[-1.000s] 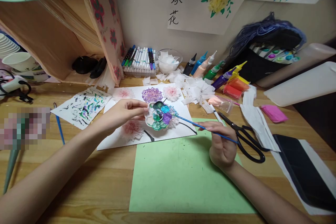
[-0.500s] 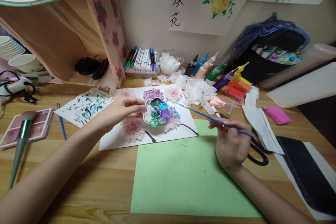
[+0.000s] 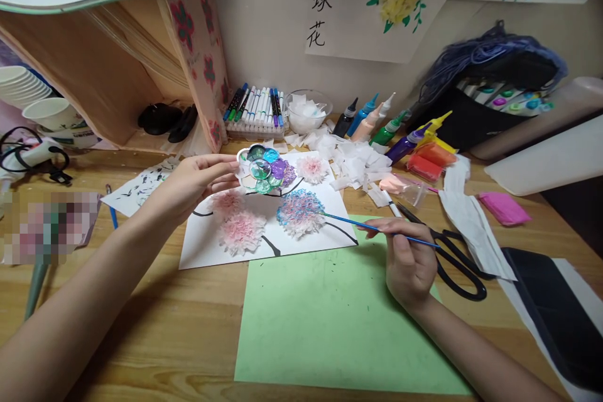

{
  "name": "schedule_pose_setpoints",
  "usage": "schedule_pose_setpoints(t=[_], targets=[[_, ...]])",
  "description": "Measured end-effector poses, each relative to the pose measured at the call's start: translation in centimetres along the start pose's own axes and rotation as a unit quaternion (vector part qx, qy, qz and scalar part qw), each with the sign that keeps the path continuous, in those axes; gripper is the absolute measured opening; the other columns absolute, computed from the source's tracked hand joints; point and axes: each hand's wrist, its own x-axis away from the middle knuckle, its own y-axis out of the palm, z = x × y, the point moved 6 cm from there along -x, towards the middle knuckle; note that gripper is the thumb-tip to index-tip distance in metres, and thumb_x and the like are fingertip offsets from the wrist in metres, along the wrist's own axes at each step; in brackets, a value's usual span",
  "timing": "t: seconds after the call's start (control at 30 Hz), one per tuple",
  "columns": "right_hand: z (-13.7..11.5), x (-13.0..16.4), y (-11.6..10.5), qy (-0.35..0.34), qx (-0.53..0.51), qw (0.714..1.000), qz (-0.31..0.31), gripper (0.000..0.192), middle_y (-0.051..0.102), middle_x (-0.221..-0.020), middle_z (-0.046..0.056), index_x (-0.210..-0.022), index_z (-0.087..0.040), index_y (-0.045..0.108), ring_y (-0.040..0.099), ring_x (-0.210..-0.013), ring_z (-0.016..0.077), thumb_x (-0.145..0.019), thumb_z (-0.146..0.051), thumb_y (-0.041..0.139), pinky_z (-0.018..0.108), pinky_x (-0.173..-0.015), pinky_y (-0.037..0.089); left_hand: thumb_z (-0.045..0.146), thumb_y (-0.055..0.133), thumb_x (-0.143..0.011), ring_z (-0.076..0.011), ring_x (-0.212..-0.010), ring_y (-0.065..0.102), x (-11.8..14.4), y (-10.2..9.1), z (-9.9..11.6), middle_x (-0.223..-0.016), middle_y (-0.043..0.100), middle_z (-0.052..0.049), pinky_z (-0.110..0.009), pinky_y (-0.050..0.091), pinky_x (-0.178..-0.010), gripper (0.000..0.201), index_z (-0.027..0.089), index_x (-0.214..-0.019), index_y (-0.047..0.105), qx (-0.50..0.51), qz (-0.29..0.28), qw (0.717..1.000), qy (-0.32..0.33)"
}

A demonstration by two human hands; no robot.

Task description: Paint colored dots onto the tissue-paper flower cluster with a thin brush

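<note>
My left hand (image 3: 207, 177) pinches the edge of a flower-shaped paint palette (image 3: 262, 168) smeared with green, blue and purple. It hovers over the far part of a white sheet (image 3: 207, 251), covering some of a purple paper flower. Between the fingers of my right hand (image 3: 409, 257) is a thin blue paintbrush (image 3: 377, 228), its tip at the right edge of a blue-and-pink paper flower (image 3: 299, 212). Pink paper flowers (image 3: 242, 231) and black painted stems lie on the same sheet. Below it is a green sheet (image 3: 339, 320).
Black-handled scissors (image 3: 464, 264) lie right of my right hand, near a dark phone (image 3: 556, 314). Behind the sheet are white paper scraps (image 3: 351, 160), paint bottles (image 3: 372, 122), a marker box (image 3: 257, 113) and a glass bowl (image 3: 308, 112). A paint-marked sheet (image 3: 141, 185) lies under my left forearm.
My left hand has moved the palette up and to the left, uncovering the blue-and-pink flower. My right hand has shifted slightly left and down, bringing the brush tip to that flower.
</note>
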Motion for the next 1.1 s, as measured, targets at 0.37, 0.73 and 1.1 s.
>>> schedule_pose_setpoints(t=[0.37, 0.73, 1.1], targets=[[-0.5, 0.1, 0.1, -0.038, 0.024, 0.999, -0.022, 0.017, 0.072, -0.086, 0.005, -0.094, -0.023, 0.063, 0.068, -0.081, 0.0216, -0.093, -0.022, 0.046, 0.037, -0.063, 0.054, 0.032, 0.086, -0.066, -0.0187, -0.086, 0.071, 0.0, 0.2, -0.2, -0.088, 0.075, -0.007, -0.027, 0.059, -0.084, 0.026, 0.017, -0.085, 0.078, 0.001, -0.014, 1.0, 0.001], [-1.5, 0.8, 1.5, -0.111, 0.104, 0.979, -0.135, 0.025, 0.073, -0.097, 0.007, -0.108, -0.023, 0.061, 0.068, -0.093, 0.0226, -0.091, -0.014, 0.045, 0.04, -0.074, 0.056, 0.029, 0.084, -0.064, -0.0205, -0.086, 0.071, 0.2, 0.7, 0.0, -0.087, 0.075, -0.009, -0.029, 0.059, -0.085, 0.025, 0.015, -0.084, 0.077, -0.017, 0.003, 1.0, -0.013], [-1.0, 0.1, 1.6, -0.071, 0.103, 0.986, -0.112, 0.021, 0.071, -0.093, 0.006, -0.103, -0.023, 0.062, 0.068, -0.092, 0.0211, -0.092, -0.018, 0.046, 0.037, -0.077, 0.054, 0.03, 0.083, -0.066, -0.0174, -0.082, 0.071, 0.0, 0.6, -0.3, -0.086, 0.075, -0.007, -0.026, 0.058, -0.084, 0.023, 0.017, -0.083, 0.077, -0.007, -0.017, 1.0, -0.016]])
